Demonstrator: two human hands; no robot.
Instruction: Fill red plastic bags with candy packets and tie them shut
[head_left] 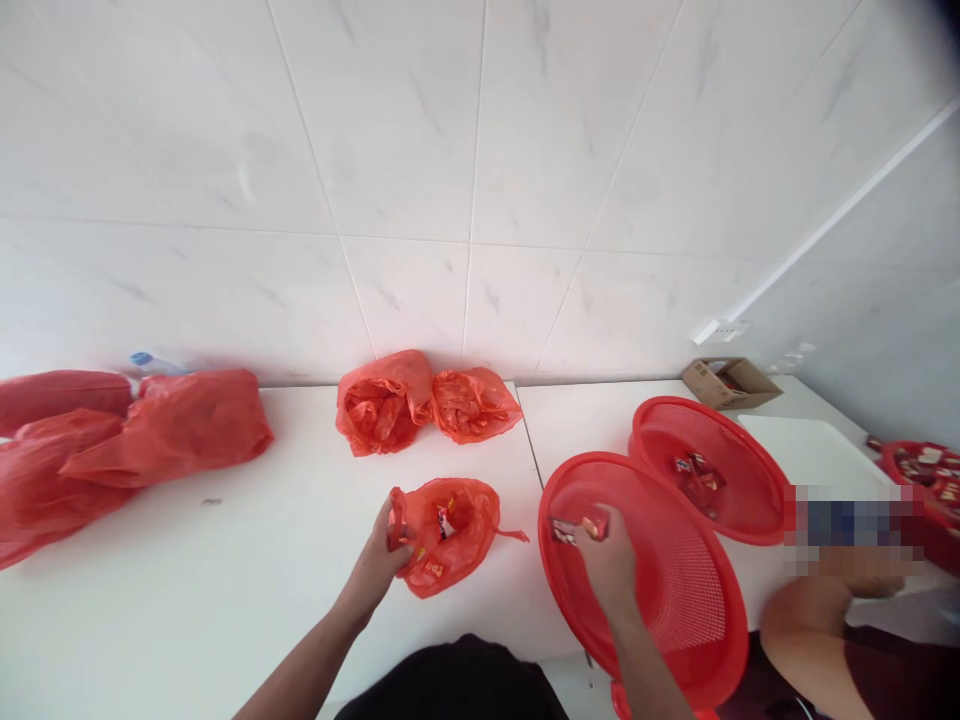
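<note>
An open red plastic bag [480,545] with several small wrapped packets in it lies on the white table in front of me. My left hand [381,548] is closed on the bag's left edge, with a red packet at the fingertips. To the right, my right hand [609,560] reaches over a large red mesh basket [675,590], its fingers closed on a small red packet [596,524]. Beside that hand, at the basket's left side, is another packet [563,531] with a dark and white wrapper.
Behind stand two crumpled red bags [382,405]. Filled red bags [199,425] and a bottle [154,363] are at left. A second basket [709,470], a cardboard box [729,383], a white tray [817,455] and a person's arm [810,610] are at right.
</note>
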